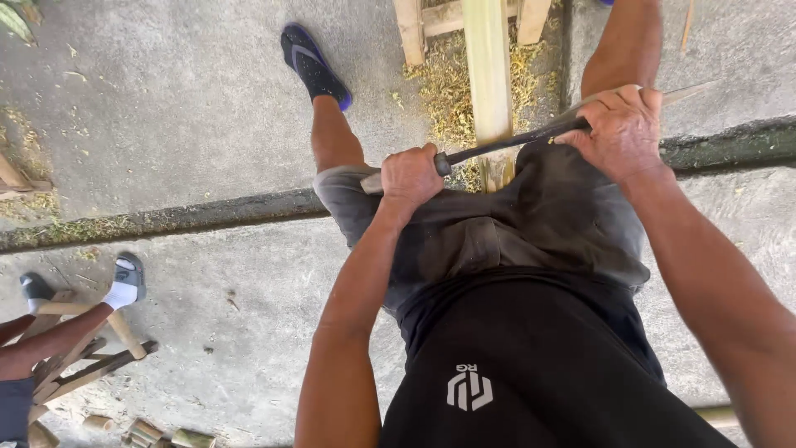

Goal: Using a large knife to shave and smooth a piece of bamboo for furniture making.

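Observation:
A long dark blade (pixel 514 138) lies crosswise over a pale bamboo slat (pixel 487 75) that runs away from me between my knees. My left hand (pixel 410 176) is closed around the blade's wooden handle end. My right hand (pixel 622 129) grips the other end of the blade, near its tip. The slat rests on a wooden frame (pixel 431 25) at the top of the view. Dark shorts and a black shirt cover my lap, hiding the slat's near end.
Pale shavings (pixel 444 91) are strewn on the concrete under the frame. A dark groove (pixel 166 220) crosses the floor. At lower left another person's sandalled foot (pixel 124 286) rests by wooden sticks (pixel 83 365) and bamboo offcuts (pixel 149 431). My foot in a dark sandal (pixel 313 66) is ahead.

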